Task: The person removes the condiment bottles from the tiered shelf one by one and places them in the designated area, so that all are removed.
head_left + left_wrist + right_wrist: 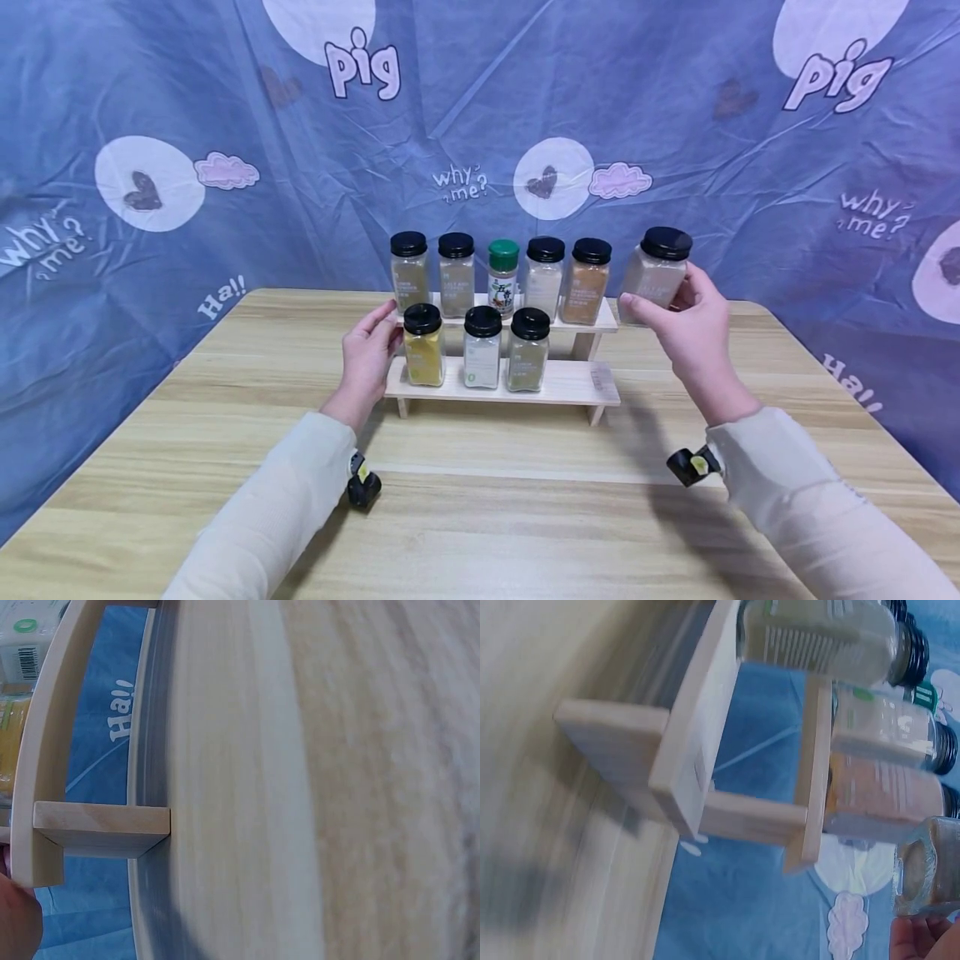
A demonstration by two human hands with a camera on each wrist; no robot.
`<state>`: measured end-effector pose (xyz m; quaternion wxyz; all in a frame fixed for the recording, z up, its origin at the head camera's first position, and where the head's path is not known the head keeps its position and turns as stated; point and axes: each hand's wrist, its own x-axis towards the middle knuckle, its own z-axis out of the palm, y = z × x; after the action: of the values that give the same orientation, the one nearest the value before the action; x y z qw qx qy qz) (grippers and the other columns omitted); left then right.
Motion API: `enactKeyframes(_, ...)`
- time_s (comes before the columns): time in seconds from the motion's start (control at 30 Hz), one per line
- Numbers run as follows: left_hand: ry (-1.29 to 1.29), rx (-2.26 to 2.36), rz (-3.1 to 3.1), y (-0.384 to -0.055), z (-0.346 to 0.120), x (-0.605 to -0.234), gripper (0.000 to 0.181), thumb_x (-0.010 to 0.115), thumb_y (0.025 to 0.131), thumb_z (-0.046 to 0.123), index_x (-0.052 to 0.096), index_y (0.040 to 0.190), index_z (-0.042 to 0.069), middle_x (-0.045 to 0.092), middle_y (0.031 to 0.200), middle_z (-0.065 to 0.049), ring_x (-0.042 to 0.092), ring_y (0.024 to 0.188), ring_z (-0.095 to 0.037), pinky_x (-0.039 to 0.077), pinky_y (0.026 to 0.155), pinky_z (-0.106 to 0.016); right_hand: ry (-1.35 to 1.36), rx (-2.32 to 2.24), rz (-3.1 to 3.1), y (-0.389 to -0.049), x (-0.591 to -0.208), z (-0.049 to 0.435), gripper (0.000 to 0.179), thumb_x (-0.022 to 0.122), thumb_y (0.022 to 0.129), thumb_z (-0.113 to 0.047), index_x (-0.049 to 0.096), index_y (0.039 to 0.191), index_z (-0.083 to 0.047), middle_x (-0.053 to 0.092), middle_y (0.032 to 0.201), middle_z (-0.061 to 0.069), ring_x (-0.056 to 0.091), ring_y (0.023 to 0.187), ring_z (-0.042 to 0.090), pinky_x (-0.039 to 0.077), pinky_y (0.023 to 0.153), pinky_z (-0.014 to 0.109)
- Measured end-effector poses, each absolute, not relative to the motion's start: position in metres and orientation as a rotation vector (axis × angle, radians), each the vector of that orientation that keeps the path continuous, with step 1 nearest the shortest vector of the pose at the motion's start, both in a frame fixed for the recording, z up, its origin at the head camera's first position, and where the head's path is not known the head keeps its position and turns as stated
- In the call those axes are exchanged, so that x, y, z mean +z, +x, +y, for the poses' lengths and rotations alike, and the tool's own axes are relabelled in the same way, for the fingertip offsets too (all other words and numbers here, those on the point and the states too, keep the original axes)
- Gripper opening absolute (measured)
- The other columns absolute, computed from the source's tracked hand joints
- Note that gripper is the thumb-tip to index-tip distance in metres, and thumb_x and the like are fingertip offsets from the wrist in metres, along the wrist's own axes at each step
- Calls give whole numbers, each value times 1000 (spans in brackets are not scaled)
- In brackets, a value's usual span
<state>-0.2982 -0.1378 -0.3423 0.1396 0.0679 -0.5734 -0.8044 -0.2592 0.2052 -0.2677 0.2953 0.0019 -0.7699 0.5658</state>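
Observation:
My right hand [697, 333] grips a black-lidded spice jar [654, 271] of grey-beige powder between thumb and fingers. It holds the jar raised, slightly tilted, just past the right end of the two-tier wooden spice rack [577, 385]. In the right wrist view the jar's glass base [922, 866] shows beside the upper shelf, with fingertips [911, 937] under it. At the rack's left end, my left hand [363, 354] holds the wood; some of its fingers are hidden. The left wrist view catches only part of that hand [19, 919] by the shelf end.
Along the upper shelf stand several jars, among them a green-capped bottle [502, 279] and an orange-brown jar [587, 283]. The lower shelf bears a yellow jar [424, 350], a white jar [482, 350] and an olive-beige jar [528, 354]. A blue printed cloth [300, 225] hangs behind the wooden table [480, 517].

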Motion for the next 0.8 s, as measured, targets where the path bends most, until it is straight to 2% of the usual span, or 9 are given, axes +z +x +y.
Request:
enactKeyframes(0.13, 152, -2326, -1623, -295, -137, -342, 32, 57, 90, 8, 60, 122, 6, 60, 110, -4, 57, 71, -3, 53, 73, -15, -43, 1488, -2085, -265, -267, 213, 62, 77, 71, -7, 53, 128, -14, 58, 96, -13, 55, 85, 2, 46, 68, 10)
enactKeyframes(0.4, 241, -2355, -1648, -299, -138, -340, 35, 52, 92, 5, 54, 128, 4, 56, 119, -7, 57, 69, -2, 52, 75, -14, -112, 1398, -2209, -271, -275, 224, 64, 76, 74, -17, 49, 131, -13, 58, 106, -4, 53, 89, 1, 45, 71, 9)
enactKeyframes(0.63, 216, -2382, -1628, -297, -138, -339, 36, 51, 93, 4, 53, 129, 4, 55, 119, -8, 57, 69, -1, 52, 76, -14, -125, 1419, -2278, -279, -287, 230, 60, 73, 76, -14, 47, 130, -6, 57, 104, -4, 51, 89, 1, 46, 70, 9)
enactKeyframes(0.8, 208, -2376, -1624, -298, -138, -341, 36, 50, 93, 4, 52, 129, 4, 55, 119, -9, 58, 70, -2, 52, 77, -15, -121, 1419, -2321, -284, -297, 233, 61, 72, 76, -14, 45, 129, -1, 57, 110, 9, 51, 89, 0, 46, 70, 8)
